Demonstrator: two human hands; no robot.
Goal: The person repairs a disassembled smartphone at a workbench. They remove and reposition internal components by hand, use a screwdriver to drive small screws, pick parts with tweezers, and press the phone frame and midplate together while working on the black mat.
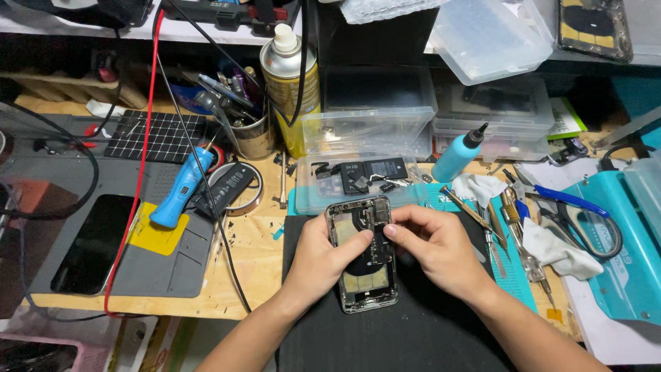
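An opened phone (361,255) is gripped upright over the black mat (413,324), long axis running away from the person, left hand (323,258) clasping its edge, right hand (430,244) pinching its upper interior

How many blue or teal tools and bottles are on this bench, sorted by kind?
Blue-handled soldering iron: 1
Blue squeeze bottle with black nozzle: 1
Blue-handled pliers: 1
Teal machine at the right edge: 1
Total: 4
Both hands, left and right, hold the opened phone, which is not blue.
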